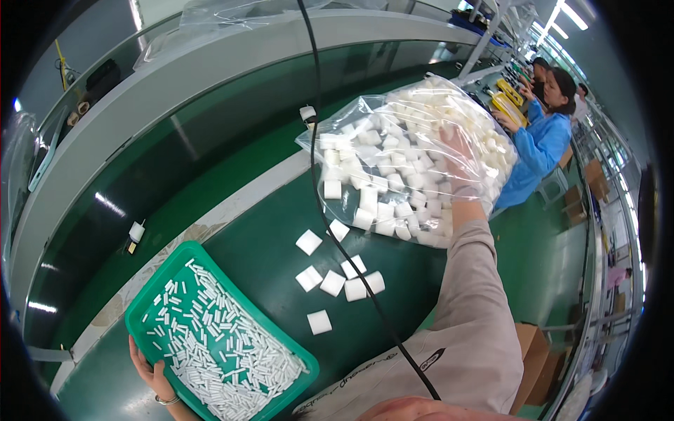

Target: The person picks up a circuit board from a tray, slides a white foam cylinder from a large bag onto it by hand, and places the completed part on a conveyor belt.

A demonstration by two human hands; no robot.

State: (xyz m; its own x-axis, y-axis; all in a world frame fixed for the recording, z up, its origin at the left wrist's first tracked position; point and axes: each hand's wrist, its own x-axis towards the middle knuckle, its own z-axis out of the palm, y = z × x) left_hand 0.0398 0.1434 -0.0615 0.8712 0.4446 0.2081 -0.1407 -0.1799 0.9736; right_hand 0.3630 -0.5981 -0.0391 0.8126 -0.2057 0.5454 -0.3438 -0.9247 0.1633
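My left hand [151, 372] is closed on the outer edge of a green plastic tray [247, 300] at the lower left, fingers outside and thumb near the rim. Many small white tubes [246, 368] lie scattered and heaped in the tray. Stretched forward, my right hand [460, 151] shows through the film of a large clear plastic bag [361, 107]. White blocky foam-like pieces [366, 198] fill the bag around that hand, and its fingers are partly hidden among them. Several loose white pieces [309, 242] lie on the dark green tabletop [270, 298] between bag and tray.
A black cable [316, 84] hangs down across the view. Beyond the table runs a green conveyor [210, 193] carrying a small white plug-like item [137, 231] and another [307, 112]. A person in blue [540, 147] works beside yellow trays [509, 102]. Cardboard boxes [530, 358] stand at right.
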